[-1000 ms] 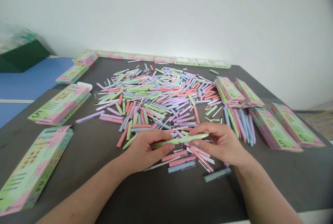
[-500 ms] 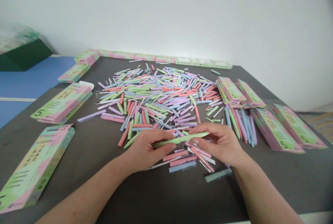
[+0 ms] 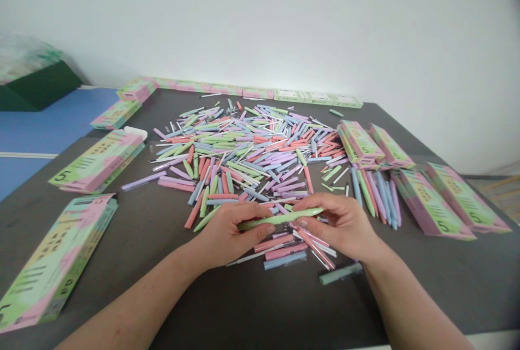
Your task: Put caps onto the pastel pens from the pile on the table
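While holding a light green pen (image 3: 280, 219) nearly level above the surface (image 3: 260, 306), nearer its front edge than its back, closing the grip of the left hand (image 3: 227, 233) around the left part and, with the right hand (image 3: 341, 228), pinching the right part between thumb and fingers, short of the tip. Holding it just over loose pink and blue pen parts (image 3: 286, 252). Apparently working at the pen's middle; whether by turning or pushing, impossible to tell. Best lining up both halves along one straight axis, pinching close to the middle rather than at the tip, pressing evenly without bending. Avoiding the pen row (image 3: 377, 198) near the right edge.
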